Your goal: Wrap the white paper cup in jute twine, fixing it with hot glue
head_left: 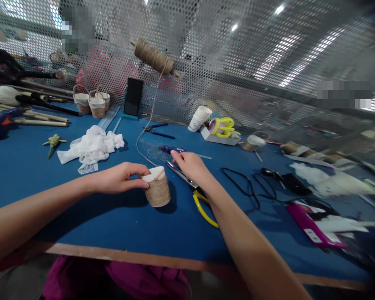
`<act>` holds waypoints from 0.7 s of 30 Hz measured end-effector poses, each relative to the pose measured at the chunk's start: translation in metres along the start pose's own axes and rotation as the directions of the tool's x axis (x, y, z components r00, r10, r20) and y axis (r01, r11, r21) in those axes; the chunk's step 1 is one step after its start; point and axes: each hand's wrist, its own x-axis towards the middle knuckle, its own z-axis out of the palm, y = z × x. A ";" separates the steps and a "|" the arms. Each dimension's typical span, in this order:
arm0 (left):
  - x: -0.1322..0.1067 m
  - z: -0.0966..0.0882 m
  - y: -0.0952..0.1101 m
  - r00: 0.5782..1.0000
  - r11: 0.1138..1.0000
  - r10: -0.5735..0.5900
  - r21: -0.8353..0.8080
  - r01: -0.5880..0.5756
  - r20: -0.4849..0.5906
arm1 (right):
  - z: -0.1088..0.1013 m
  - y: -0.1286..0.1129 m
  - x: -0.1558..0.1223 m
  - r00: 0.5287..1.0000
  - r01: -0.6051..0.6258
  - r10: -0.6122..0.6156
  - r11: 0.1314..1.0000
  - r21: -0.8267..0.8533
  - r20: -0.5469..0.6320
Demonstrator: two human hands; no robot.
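Note:
A paper cup wrapped in jute twine (pixel 158 192) is gripped at its rim by my left hand (pixel 129 177), thumb outside and fingers reaching over the opening. From the cup, a loose strand of twine (pixel 152 112) runs up to the twine spool (pixel 153 57) on the mesh. My right hand (pixel 190 166) is closed at a blue glue gun (pixel 170 148), its fingers partly hidden behind the hand. Under my right wrist lie scissors with yellow handles (pixel 203 210), blades pointing toward the glue gun.
Pliers (pixel 159 132) and a phone on a stand (pixel 133 96) are behind. White lace fabric (pixel 90 146) and small twine baskets (pixel 96 107) sit left. Stacked paper cups (pixel 199 118), a black cord (pixel 250 189) and a magenta box (pixel 315 227) lie right. Perforated metal mesh borders the blue table.

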 end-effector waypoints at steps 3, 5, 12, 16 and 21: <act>-0.002 0.000 0.005 0.999 0.999 0.045 0.000 -0.045 0.007 | 0.010 -0.006 -0.023 0.965 0.030 -0.077 0.982 0.186 0.251; -0.004 0.001 0.009 0.997 0.997 0.075 0.015 -0.075 0.013 | 0.019 -0.009 -0.033 0.918 -0.011 -0.136 0.930 0.367 0.372; -0.004 0.003 0.015 0.987 0.987 0.158 0.029 -0.158 0.014 | 0.029 -0.009 -0.037 0.865 -0.237 -0.314 0.431 0.871 0.391; -0.005 0.003 0.009 1.000 1.000 -0.003 -0.007 0.003 0.003 | 0.022 -0.006 -0.039 0.944 -0.105 -0.250 0.388 0.916 0.214; -0.002 0.004 0.002 0.989 0.986 -0.147 -0.078 0.145 -0.020 | 0.015 -0.005 -0.044 0.963 0.053 -0.261 0.442 0.895 0.072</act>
